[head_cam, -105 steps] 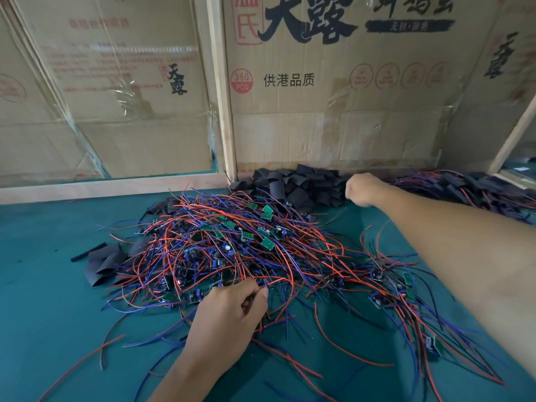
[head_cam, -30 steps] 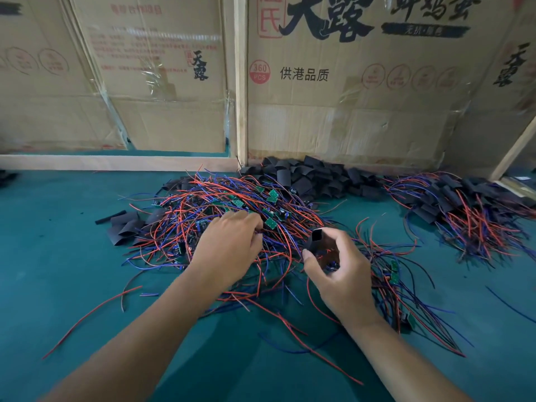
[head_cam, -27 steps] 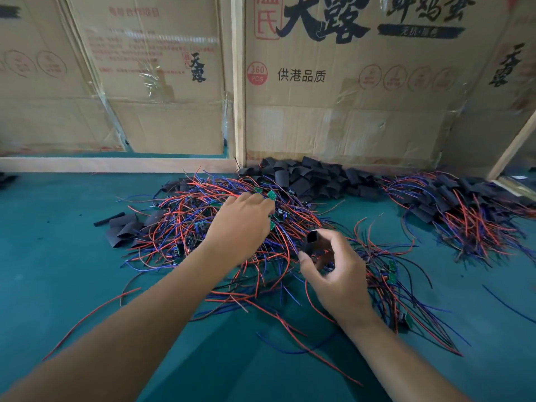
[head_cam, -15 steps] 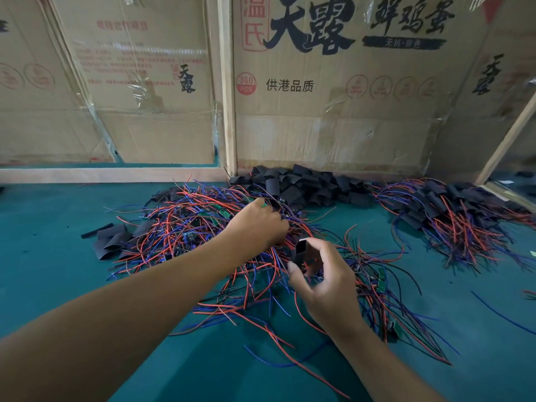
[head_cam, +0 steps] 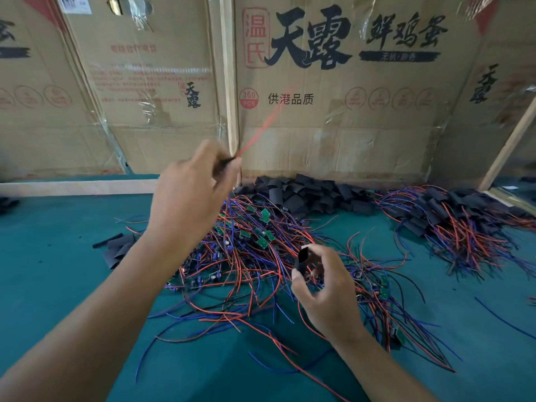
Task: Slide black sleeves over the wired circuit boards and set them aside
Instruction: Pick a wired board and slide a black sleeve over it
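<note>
Teal bench (head_cam: 43, 280) is backing onto taped cardboard cartons (head_cam: 348, 126) printed "天露", "供港品质", "360 PCS". Wired circuit boards (head_cam: 255, 242) are lying tangled at centre, loose black sleeves (head_cam: 307, 195) behind them. Left hand (head_cam: 188, 198) is hovering raised, pinching a blurred red wire (head_cam: 261, 129). Right hand (head_cam: 324, 288) is pinching one black sleeve (head_cam: 303, 259) upright.

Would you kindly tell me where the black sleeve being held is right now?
In the head view, the black sleeve sits right of centre, pinched in the right hand above the tangled wire pile.
</note>
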`<move>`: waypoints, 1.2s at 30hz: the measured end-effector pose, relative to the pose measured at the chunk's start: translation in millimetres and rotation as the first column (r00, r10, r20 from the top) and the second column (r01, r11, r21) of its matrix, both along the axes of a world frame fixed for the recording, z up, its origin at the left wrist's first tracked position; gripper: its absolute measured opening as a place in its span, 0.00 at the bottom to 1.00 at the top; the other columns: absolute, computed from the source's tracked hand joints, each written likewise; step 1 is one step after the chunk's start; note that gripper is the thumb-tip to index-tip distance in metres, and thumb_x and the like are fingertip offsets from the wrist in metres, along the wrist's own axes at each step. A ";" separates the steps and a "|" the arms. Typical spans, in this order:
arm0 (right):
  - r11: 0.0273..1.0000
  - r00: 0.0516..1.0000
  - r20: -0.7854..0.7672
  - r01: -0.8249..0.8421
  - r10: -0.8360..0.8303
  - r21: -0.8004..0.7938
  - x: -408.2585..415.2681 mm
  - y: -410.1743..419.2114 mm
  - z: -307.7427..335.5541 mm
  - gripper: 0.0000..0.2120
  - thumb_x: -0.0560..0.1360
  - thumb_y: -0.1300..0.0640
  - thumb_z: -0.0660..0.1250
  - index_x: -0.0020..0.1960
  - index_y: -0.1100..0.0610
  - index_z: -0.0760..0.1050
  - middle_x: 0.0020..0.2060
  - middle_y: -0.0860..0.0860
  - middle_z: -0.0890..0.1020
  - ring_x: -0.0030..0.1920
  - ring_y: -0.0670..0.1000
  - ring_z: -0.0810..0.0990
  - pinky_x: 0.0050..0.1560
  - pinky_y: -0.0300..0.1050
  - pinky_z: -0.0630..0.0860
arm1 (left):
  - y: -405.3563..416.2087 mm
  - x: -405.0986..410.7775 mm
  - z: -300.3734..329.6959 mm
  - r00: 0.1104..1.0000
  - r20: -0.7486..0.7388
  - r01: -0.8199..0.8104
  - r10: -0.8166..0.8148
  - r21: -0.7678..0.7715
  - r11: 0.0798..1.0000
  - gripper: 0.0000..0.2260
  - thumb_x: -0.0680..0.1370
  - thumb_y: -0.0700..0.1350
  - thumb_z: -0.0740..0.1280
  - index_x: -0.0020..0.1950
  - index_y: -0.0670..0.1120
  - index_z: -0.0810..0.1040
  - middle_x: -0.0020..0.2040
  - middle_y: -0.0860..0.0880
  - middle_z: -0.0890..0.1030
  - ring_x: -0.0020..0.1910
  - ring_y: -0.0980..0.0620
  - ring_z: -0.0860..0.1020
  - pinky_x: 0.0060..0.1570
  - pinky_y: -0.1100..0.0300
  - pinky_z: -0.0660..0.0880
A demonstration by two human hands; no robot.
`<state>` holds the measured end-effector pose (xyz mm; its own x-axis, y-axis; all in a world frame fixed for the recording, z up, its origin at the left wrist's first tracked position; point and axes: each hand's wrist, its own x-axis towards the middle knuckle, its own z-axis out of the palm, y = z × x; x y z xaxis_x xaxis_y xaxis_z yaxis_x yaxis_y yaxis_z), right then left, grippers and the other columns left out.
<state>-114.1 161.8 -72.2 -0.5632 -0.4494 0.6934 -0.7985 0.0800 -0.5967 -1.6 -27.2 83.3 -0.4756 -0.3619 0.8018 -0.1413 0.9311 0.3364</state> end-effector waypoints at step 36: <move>0.976 0.994 -0.024 -0.104 0.111 0.192 44.1 -1.3 9.2 0.10 0.69 0.50 0.73 0.49 0.50 0.80 0.39 0.39 0.74 0.41 0.44 0.75 0.45 0.45 0.75 | 9.9 31.4 -96.6 0.697 -0.704 0.583 0.137 0.668 0.463 0.08 0.82 0.47 0.66 0.47 0.43 0.73 0.40 0.44 0.85 0.46 0.42 0.86 0.44 0.58 0.82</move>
<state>-70.1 160.5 -63.0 -0.4817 -0.6315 0.6076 -0.8284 0.1020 -0.5508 29.9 -17.2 -13.3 -0.2078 -0.9348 0.2880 0.5846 0.1174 0.8028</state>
